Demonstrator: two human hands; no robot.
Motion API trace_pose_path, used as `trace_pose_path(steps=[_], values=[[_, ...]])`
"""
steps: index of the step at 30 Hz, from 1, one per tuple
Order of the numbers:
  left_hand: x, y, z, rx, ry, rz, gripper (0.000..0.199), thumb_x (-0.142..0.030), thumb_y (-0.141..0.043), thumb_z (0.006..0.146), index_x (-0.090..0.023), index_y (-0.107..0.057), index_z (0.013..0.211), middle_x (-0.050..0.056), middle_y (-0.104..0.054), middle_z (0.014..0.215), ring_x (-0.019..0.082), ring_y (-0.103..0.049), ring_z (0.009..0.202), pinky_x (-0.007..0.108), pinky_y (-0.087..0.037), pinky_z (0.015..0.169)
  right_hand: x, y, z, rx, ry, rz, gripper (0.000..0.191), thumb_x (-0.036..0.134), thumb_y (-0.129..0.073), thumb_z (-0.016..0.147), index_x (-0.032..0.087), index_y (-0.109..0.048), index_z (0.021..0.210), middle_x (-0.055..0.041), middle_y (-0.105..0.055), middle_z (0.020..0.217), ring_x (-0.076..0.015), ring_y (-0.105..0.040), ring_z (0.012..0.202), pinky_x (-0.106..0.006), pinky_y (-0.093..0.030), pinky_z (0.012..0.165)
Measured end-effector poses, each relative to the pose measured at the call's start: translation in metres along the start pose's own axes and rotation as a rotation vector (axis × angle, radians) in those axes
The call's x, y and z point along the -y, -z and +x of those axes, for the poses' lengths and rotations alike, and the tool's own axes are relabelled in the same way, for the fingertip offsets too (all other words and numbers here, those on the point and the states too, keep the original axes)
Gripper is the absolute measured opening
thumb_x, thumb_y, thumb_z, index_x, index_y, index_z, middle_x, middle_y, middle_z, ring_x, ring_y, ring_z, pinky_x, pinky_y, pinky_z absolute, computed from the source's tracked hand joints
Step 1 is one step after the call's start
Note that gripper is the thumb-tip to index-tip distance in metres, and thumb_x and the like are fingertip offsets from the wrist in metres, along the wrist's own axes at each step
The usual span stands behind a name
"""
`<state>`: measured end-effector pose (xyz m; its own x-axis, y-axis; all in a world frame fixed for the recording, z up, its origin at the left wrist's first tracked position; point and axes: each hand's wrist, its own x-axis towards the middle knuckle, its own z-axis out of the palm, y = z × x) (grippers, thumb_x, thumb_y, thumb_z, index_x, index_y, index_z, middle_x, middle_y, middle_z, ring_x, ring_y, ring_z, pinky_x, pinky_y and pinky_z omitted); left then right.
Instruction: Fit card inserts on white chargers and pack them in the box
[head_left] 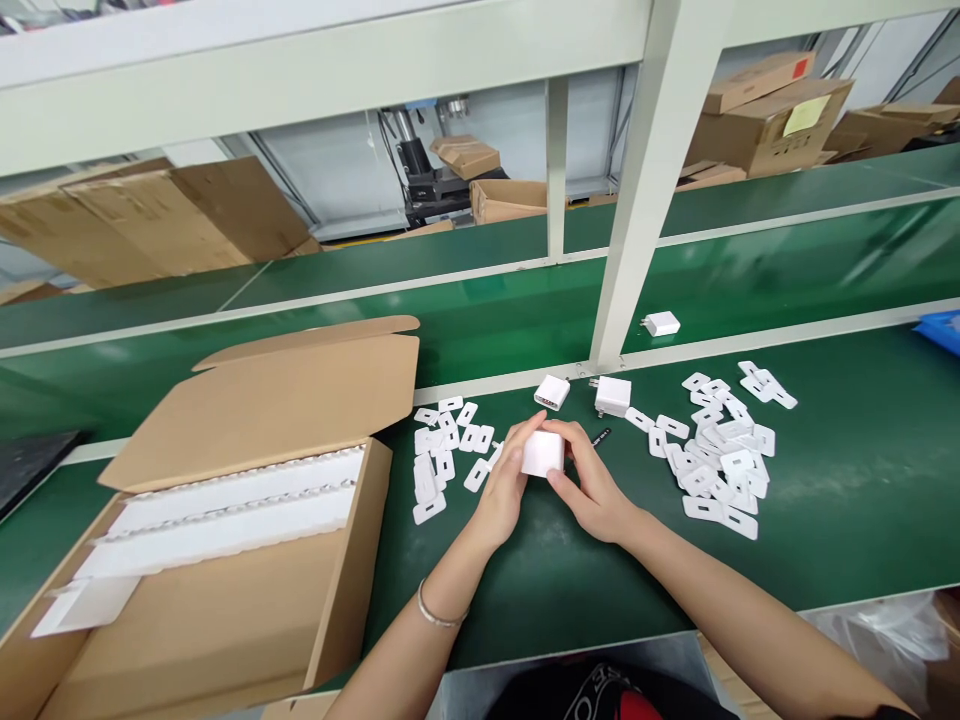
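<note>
Between my two hands is a white charger block [543, 455], held just above the green bench. My left hand [507, 487] grips its left side with the fingers along the edge. On the other side, my right hand [592, 485] has its thumb at the lower right corner and its fingers at the top right. Beyond them lie a white charger [552, 392] with a port side showing and another white charger [613, 396] with metal prongs. A thin black pen-like item [601, 437] lies partly hidden behind my right hand.
Flat white slotted pieces lie in a left pile [444, 440] and a larger right pile [724, 455]. An open cardboard box [352, 560] with white contents stands at left. One more charger [661, 324] sits beyond the upright post [630, 200]. A blue item [941, 330] is at far right.
</note>
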<state>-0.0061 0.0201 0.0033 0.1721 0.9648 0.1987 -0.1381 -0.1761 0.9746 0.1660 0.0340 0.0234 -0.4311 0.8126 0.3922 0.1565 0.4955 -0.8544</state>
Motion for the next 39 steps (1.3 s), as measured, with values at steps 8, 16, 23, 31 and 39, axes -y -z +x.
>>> trace_pose_path(steps=[8,16,23,31,39], values=[[-0.003,0.006,0.003,-0.053,-0.032,0.059,0.044,-0.048,-0.055,0.106,-0.035,-0.061,0.148,0.008,-0.056,0.147,0.029,-0.053,0.138,0.043,-0.044,0.116,0.003,0.003,0.003,0.051,0.068,-0.023,0.056,0.035,-0.052,0.100,0.028,-0.039,0.155,-0.0127,-0.055,0.136,-0.0272,-0.056,0.110,-0.045,-0.053,0.095],[-0.004,0.004,0.005,-0.055,0.038,-0.102,0.054,-0.055,-0.062,0.101,-0.028,-0.061,0.148,0.012,-0.063,0.133,0.024,-0.067,0.105,0.035,-0.060,0.087,0.001,0.005,0.006,-0.008,-0.158,-0.079,0.042,0.040,-0.064,0.097,0.023,-0.052,0.133,-0.0053,-0.070,0.099,-0.0177,-0.057,0.076,-0.032,-0.048,0.068],[0.004,0.003,0.008,-0.058,-0.088,-0.034,0.054,-0.057,-0.068,0.097,-0.025,-0.064,0.140,0.004,-0.059,0.103,0.007,-0.055,0.058,0.025,-0.052,0.054,0.001,0.007,0.005,-0.008,-0.165,0.028,0.034,0.052,-0.053,0.103,0.023,-0.054,0.120,0.0003,-0.070,0.075,-0.0153,-0.053,0.059,-0.029,-0.039,0.058],[-0.007,0.004,0.027,0.041,0.050,-0.243,0.044,-0.041,-0.076,0.088,-0.021,-0.066,0.125,0.011,-0.068,0.119,0.025,-0.067,0.106,0.038,-0.056,0.090,-0.023,0.010,0.006,-0.147,0.004,-0.251,0.048,0.047,-0.065,0.095,0.022,-0.052,0.134,-0.0056,-0.067,0.099,-0.0167,-0.055,0.069,-0.032,-0.049,0.064],[-0.080,0.062,-0.023,-0.221,-0.244,-0.040,0.052,-0.041,-0.082,0.085,-0.025,-0.055,0.126,0.011,-0.060,0.129,0.022,-0.064,0.106,0.034,-0.056,0.086,-0.036,0.057,0.030,-0.447,0.039,-0.564,0.056,0.044,-0.062,0.088,0.013,-0.052,0.134,-0.0122,-0.060,0.100,-0.0283,-0.057,0.088,-0.053,-0.051,0.087]])
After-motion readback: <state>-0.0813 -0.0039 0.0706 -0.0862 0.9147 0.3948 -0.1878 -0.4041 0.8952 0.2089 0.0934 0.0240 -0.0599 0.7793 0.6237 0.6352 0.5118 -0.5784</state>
